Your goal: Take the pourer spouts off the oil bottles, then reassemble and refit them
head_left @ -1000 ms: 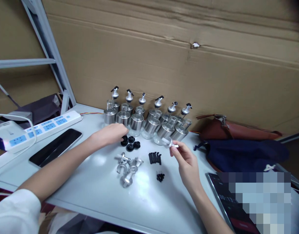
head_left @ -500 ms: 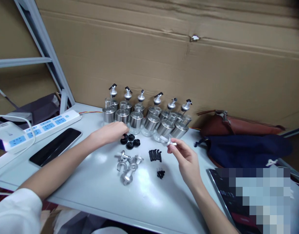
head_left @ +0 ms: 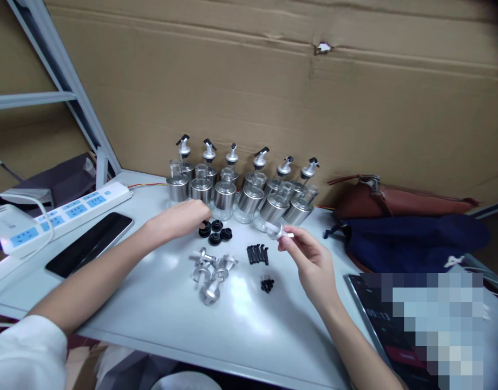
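My right hand [head_left: 309, 257] pinches a silver pourer spout [head_left: 276, 232] with a pale tube, above the table. My left hand [head_left: 186, 221] reaches to a small group of black rubber stoppers [head_left: 215, 239]; its fingers are closed on the leftmost black stopper [head_left: 204, 232], partly hidden by them. Nearer to me lies a loose pile of silver pourer spouts [head_left: 211, 273]. Black flip levers [head_left: 257, 254] lie in a row to the right, with a small heap of little black caps [head_left: 267, 285] below them.
Open glass-and-steel bottles [head_left: 224, 196] stand in a front row, with bottles wearing finished pourers [head_left: 261, 158] behind. A power strip [head_left: 70, 214] and a phone [head_left: 90, 244] lie left. On the right are a brown bag [head_left: 407, 201], dark blue cloth [head_left: 411, 244] and a tablet showing a timer [head_left: 379, 319].
The view has shifted slightly. Both hands stay in nearly the same places, the left at the black stoppers and the right with the pourer spout.
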`<state>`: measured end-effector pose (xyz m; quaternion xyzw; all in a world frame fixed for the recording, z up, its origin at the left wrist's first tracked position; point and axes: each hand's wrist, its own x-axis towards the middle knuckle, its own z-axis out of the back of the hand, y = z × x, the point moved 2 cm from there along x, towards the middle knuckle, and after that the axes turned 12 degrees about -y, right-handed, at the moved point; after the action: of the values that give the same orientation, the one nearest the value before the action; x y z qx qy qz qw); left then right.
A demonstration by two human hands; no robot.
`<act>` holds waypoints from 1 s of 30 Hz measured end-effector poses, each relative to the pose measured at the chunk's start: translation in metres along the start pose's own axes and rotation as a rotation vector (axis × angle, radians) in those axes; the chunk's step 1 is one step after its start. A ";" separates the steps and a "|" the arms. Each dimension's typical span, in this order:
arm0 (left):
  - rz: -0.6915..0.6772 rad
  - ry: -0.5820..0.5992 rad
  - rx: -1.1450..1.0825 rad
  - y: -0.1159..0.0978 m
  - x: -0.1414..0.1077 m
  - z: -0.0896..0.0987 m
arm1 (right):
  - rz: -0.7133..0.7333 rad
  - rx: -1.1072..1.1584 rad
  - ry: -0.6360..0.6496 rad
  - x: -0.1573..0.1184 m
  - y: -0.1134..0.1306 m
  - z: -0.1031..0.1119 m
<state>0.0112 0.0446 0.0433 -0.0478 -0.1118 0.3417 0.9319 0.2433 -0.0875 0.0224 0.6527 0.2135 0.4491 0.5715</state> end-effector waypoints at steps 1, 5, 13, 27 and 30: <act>0.005 0.022 0.016 0.001 0.000 0.000 | -0.002 0.006 -0.002 0.000 0.000 0.000; 0.016 0.081 0.063 0.005 0.002 -0.004 | -0.003 0.030 0.004 0.000 0.002 -0.001; 0.031 0.115 0.111 0.003 0.005 -0.006 | 0.018 -0.016 0.072 -0.003 -0.001 -0.002; 0.037 0.147 0.137 -0.006 0.005 0.008 | 0.450 -0.638 0.400 -0.026 0.001 -0.054; 0.028 0.162 0.130 -0.006 0.002 0.010 | 0.463 -0.720 0.426 -0.027 0.002 -0.067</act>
<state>0.0142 0.0414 0.0549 -0.0163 -0.0130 0.3562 0.9342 0.1737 -0.0727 0.0114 0.3371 0.0056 0.7338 0.5897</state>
